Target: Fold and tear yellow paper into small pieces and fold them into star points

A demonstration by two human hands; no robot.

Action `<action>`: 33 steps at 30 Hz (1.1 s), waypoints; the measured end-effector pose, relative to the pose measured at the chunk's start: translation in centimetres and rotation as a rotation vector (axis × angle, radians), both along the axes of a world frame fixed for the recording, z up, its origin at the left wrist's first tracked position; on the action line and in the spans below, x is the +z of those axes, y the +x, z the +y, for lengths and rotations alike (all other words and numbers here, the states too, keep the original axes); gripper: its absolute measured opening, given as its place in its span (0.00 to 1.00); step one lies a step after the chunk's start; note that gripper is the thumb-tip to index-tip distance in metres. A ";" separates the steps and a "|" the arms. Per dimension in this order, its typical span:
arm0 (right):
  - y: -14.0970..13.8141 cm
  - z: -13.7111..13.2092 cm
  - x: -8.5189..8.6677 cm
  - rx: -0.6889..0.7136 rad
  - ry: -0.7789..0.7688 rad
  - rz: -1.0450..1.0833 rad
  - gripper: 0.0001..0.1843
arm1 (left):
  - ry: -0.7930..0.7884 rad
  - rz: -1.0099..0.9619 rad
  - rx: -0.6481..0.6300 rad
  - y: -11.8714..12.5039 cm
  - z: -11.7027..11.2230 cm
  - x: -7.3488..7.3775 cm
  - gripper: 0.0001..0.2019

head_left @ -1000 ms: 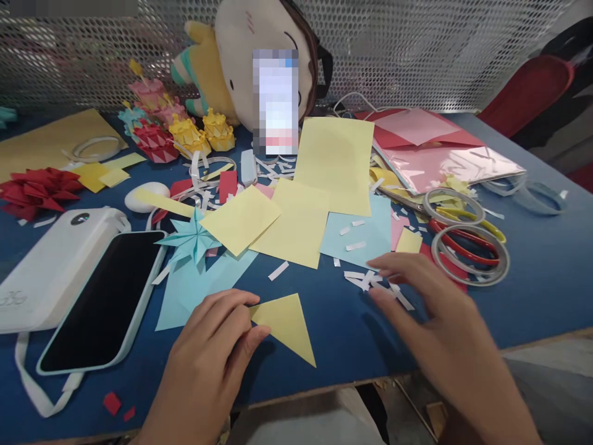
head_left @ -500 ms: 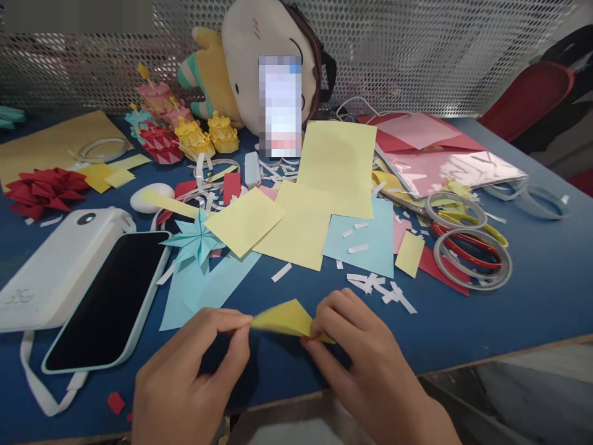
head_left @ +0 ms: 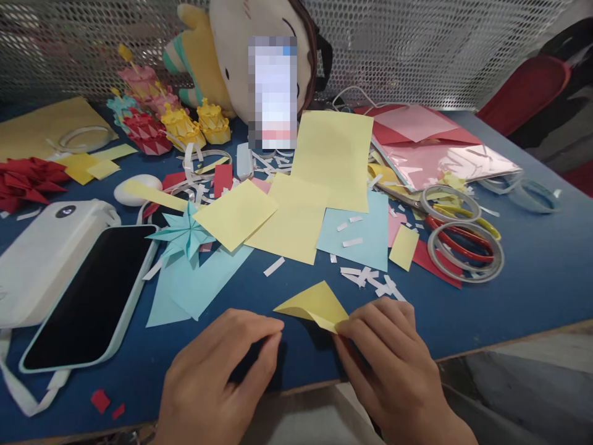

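Observation:
A folded yellow paper triangle (head_left: 314, 304) is raised a little off the blue table (head_left: 532, 296) near its front edge. My right hand (head_left: 393, 364) pinches the triangle's right corner between thumb and fingers. My left hand (head_left: 222, 377) rests with its fingers curled on the table. Its fingertips lie just below the triangle's left tip, and whether they touch it is unclear. A light blue paper star (head_left: 183, 233) and light blue sheets (head_left: 185, 290) lie to the left of my left hand.
A phone (head_left: 88, 296) and a white device (head_left: 41, 259) lie at the left. Yellow sheets (head_left: 333, 154), a blue sheet (head_left: 365, 232), white scraps, tape rolls (head_left: 466, 252) and scissors (head_left: 458, 216) fill the middle and right. Paper crowns, a plush toy and a mesh wall stand behind.
The yellow triangle has shifted right and turned, held by my right hand. My left hand's pinch on its left end has loosened. The view has moved slightly.

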State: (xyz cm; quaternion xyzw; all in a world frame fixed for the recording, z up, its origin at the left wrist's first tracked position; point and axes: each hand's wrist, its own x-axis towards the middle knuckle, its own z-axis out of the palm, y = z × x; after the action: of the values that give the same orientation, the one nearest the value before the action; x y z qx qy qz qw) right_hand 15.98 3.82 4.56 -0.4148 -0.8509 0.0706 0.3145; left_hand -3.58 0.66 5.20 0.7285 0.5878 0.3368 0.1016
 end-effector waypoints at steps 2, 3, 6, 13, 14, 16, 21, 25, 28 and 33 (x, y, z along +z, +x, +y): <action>0.1 0.0 -0.1 0.016 0.009 0.007 0.11 | -0.041 -0.008 -0.042 0.3 0.1 0.0 0.05; 0.1 0.0 -0.2 0.031 0.007 0.008 0.11 | -0.054 -0.007 -0.054 0.4 0.2 -0.1 0.06; 0.1 -0.2 -0.5 0.067 0.006 0.002 0.12 | -0.070 0.009 -0.058 0.7 0.1 -0.1 0.12; 0.1 -0.5 -0.9 0.103 -0.014 -0.074 0.14 | 0.051 -0.012 -0.241 1.0 -0.3 -0.7 0.08; 0.0 -0.5 -0.8 0.111 -0.016 -0.073 0.13 | 0.058 -0.004 -0.283 1.0 -0.2 -0.9 0.10; -0.2 -0.5 -0.6 0.125 -0.036 -0.076 0.12 | 0.077 0.077 -0.351 0.8 0.0 -1.3 0.14; 0.0 0.0 0.3 0.203 -0.172 -0.057 0.12 | 0.050 0.206 -0.310 0.8 -0.1 -2.0 0.10; 1.0 0.8 0.6 0.247 -0.213 -0.014 0.11 | -0.083 0.150 -0.201 1.0 -0.5 -1.7 0.06; 1.6 1.2 0.7 0.208 -0.251 0.055 0.08 | -0.205 0.080 -0.166 1.2 -0.3 -1.2 0.06; 1.2 1.5 0.9 0.071 -0.403 0.078 0.08 | -0.162 0.085 -0.086 1.4 1.0 -0.9 0.04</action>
State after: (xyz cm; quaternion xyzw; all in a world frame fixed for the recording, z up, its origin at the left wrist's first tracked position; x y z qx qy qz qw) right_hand 17.20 5.31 5.51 -0.4361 -0.8208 0.2665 0.2551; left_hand -2.17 1.62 4.35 0.7562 0.5849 0.2524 0.1497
